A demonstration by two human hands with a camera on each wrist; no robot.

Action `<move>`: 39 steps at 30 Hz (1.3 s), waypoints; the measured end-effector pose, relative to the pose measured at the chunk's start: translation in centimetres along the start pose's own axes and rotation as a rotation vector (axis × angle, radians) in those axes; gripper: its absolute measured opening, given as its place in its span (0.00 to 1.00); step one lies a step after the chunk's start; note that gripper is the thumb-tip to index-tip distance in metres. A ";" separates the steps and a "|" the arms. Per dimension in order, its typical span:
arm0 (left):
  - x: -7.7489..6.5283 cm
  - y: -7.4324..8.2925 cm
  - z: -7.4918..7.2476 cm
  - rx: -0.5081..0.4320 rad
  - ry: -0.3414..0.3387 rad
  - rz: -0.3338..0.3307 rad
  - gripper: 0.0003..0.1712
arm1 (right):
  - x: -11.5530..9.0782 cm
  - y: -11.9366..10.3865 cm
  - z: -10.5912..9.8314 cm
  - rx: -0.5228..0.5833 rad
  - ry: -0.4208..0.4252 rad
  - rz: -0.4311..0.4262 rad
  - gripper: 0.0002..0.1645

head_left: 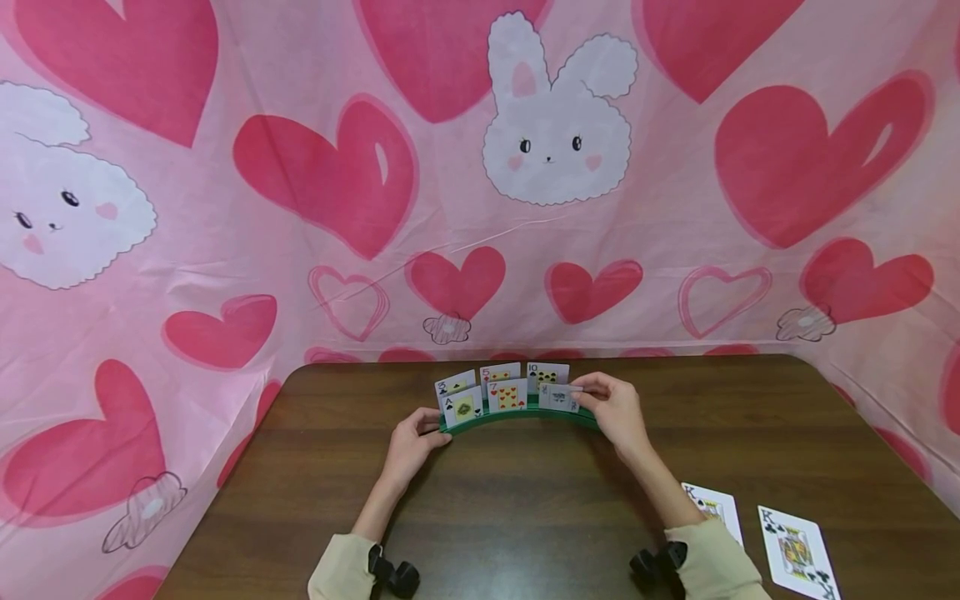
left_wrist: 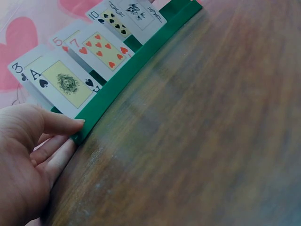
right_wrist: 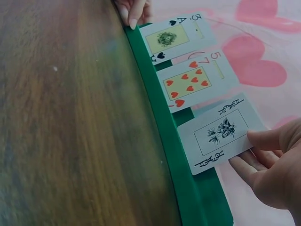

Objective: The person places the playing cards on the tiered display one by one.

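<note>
A curved green card holder [head_left: 480, 420] stands on the table with playing cards upright in two rows. My left hand [head_left: 412, 442] grips its left end, thumb on the front edge and fingers beneath. My right hand [head_left: 617, 410] pinches a black-and-white joker [right_wrist: 216, 134] by its right edge, thumb in front. The joker's lower edge is right at the front of the holder. To its left in the front row are the seven of hearts [right_wrist: 186, 84] and the ace of spades [left_wrist: 66, 84]. Behind them, partly hidden, stand a three [head_left: 453, 382], a five [head_left: 498, 372] and the ten of spades [head_left: 549, 371].
Two kings lie face up on the brown table [head_left: 517, 508] at the front right. The king of clubs [head_left: 798, 550] shows fully; the other king [head_left: 712, 508] is partly covered by my right sleeve. A pink cloth [head_left: 465, 225] with hearts and rabbits hangs behind the table.
</note>
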State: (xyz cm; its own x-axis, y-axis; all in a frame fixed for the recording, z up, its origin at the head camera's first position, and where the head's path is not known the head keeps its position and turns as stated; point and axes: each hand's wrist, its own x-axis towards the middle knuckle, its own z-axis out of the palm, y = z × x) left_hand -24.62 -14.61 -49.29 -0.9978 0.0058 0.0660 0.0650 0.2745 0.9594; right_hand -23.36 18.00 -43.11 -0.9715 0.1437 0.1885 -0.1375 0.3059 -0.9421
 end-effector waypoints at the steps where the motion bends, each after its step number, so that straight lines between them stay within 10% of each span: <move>1: 0.0 0.0 0.0 0.000 0.000 0.000 0.18 | 0.0 0.0 0.0 -0.002 -0.004 0.001 0.07; 21: -1.1 2.3 -0.5 0.005 -0.006 -0.007 0.15 | 0.0 0.5 1.3 0.032 0.011 0.007 0.07; 29: -0.1 0.1 -0.4 0.008 0.015 -0.007 0.18 | 0.2 0.7 1.4 0.043 0.027 0.006 0.09; 39: 0.2 -0.2 -0.3 0.015 0.004 0.013 0.17 | -0.6 0.3 -2.9 0.088 0.104 -0.059 0.15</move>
State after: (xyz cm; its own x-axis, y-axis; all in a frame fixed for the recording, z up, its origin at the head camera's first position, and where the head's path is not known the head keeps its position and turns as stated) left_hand -24.83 -14.97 -49.42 -0.9968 0.0061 0.0798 0.0782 0.2887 0.9542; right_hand -22.24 20.72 -42.69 -0.9366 0.2265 0.2675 -0.2143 0.2337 -0.9484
